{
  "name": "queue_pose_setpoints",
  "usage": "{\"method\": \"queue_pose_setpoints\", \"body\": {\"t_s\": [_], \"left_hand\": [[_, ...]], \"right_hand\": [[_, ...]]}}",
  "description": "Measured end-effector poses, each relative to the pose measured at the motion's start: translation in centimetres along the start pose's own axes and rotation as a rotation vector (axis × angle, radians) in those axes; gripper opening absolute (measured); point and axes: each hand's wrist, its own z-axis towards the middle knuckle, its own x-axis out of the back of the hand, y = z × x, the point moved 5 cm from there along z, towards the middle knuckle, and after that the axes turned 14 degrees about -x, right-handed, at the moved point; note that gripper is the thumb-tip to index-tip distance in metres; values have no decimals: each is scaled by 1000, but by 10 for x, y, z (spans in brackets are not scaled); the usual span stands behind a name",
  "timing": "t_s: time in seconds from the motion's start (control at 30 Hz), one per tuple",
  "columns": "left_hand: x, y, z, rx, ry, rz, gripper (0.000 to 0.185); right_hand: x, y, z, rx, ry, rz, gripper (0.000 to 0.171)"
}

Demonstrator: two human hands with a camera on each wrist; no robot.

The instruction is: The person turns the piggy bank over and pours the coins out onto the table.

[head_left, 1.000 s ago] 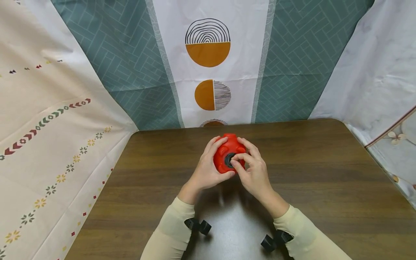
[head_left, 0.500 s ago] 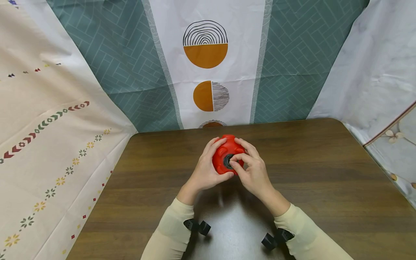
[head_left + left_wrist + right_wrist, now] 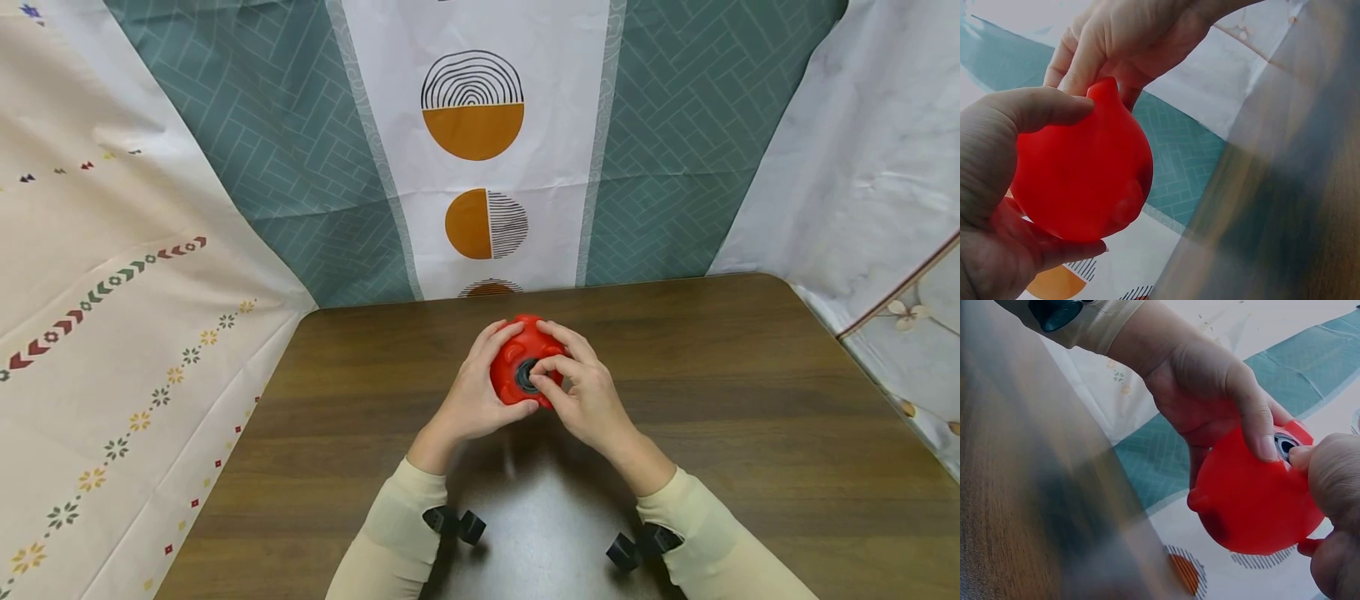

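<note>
A round red toy [image 3: 517, 367] [image 3: 1082, 175] [image 3: 1250, 494] with small bumps is held above a dark wooden table [image 3: 750, 400]. Facing me on the toy is a dark round plug [image 3: 527, 375] [image 3: 1285, 445]. My left hand [image 3: 476, 392] [image 3: 997, 187] grips the toy from the left, thumb underneath. From the right, my right hand [image 3: 581, 392] [image 3: 1335, 506] pinches the plug with thumb and forefinger while its other fingers lie on the toy.
Patterned cloths hang behind and beside the table: teal and white with orange circles [image 3: 472, 133] at the back, beige [image 3: 112, 292] on the left, white [image 3: 877, 167] on the right. Black wrist mounts [image 3: 453, 523] sit on both sleeves.
Both hands and the toy have shifted very slightly down in the view. The grip on the toy and the pinch on the plug look the same.
</note>
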Motion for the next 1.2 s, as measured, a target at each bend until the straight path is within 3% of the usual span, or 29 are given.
{"method": "queue_pose_setpoints", "body": {"t_s": [0.4,0.57,0.73,1.2], "left_hand": [[1,-1,-2,36,-14,5,90],[3,-1,-2,77,17,22,91],[3,1,-1,74,37,20,91],[2,2,0,56,43,27,91]], "right_hand": [[0,0,1,-3,-10,-11,16],[-4,1,-4,23,107,0,15],[-6,2,-10,16,206,31,14],[-5,1,-7,-27,104,24,9]]}}
